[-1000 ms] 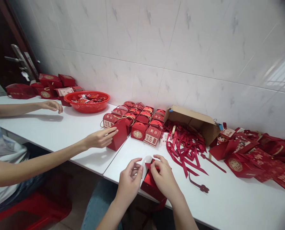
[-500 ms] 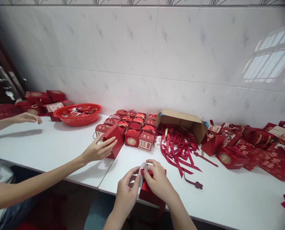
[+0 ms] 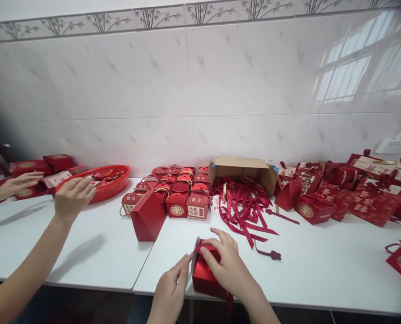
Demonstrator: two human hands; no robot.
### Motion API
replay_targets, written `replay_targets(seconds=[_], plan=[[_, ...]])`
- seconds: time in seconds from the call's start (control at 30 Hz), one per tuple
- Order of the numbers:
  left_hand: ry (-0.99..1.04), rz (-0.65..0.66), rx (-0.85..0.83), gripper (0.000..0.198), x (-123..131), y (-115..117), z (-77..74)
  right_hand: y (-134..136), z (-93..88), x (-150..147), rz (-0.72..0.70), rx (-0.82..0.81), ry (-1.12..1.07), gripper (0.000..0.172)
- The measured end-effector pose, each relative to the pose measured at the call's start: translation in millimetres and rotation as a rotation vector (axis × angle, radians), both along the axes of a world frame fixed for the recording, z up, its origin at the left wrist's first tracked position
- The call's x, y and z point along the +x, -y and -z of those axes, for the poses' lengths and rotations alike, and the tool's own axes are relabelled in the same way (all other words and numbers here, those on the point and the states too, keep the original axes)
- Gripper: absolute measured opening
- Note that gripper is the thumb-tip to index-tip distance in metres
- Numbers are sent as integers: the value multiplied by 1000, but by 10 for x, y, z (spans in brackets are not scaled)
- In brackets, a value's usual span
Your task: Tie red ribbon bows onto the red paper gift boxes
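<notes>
Flap (image 3: 195,257) now upright against left side of red box (image 3: 205,275), near table (image 3: 298,274) edge; box looks closer to closed. Left hand (image 3: 172,284): fingers together at flap, pinch unclear. Right hand (image 3: 227,261): spread over top. Co-worker's hand (image 3: 72,194) has moved from tall box (image 3: 148,216) to basin (image 3: 110,192).
</notes>
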State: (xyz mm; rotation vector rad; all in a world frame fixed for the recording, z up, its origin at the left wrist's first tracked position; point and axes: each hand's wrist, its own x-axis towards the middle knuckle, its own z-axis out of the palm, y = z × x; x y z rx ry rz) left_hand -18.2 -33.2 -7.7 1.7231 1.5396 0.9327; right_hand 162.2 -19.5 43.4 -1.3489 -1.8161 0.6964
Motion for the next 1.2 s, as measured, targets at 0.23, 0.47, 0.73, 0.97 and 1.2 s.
replay_targets(seconds=[0.23, 0.47, 0.73, 0.97, 1.2], plan=[[-447, -274, -134, 55, -296, -109, 98, 129, 370, 368, 113, -33, -178, 32], [-557, -239, -167, 54, -311, -114, 176, 217, 685, 412, 77, -160, -354, 32], [-673, -205, -180, 52, -223, -50, 393, 241, 796, 417, 64, -188, -417, 24], [-820, -151, -110, 56, -178, -11, 457, 222, 765, 447, 67, -160, -404, 21], [-960, -172, -82, 60, -80, 88, 491, 164, 759, 579, 93, -339, -720, 31]])
